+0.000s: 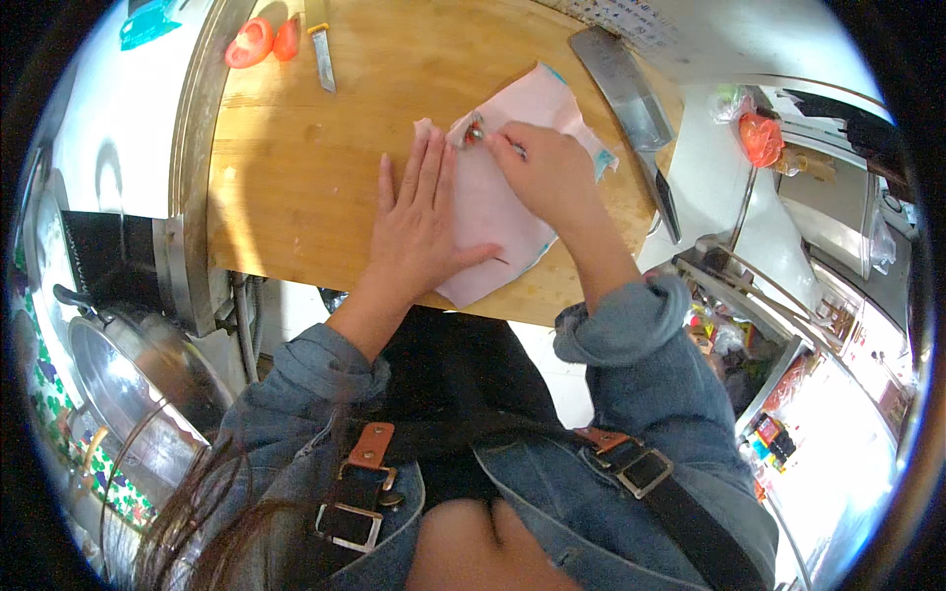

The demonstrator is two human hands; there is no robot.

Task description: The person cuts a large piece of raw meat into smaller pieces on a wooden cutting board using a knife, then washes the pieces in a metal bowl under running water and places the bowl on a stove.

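Observation:
A pale pink cloth (pixel 495 199) with bluish edge patches lies on a wooden board (pixel 318 148). My left hand (pixel 417 214) rests flat with fingers spread, its fingers at the cloth's left side and its thumb over the lower part. Beneath the curled fingers of my right hand (pixel 543 173) is the cloth's upper middle. A small shiny metal thing with red on it (pixel 474 133) shows beside the right fingertips; what it is, and whether the right hand grips it, I cannot tell.
A knife (pixel 324 59) and two orange-red pieces (pixel 250 43) lie at the board's upper left. A broad cleaver-like metal blade (pixel 628 89) rests along the right edge. A large metal pan (pixel 133 377) stands at the lower left, and an orange-red plastic bag (pixel 761 139) is at the right.

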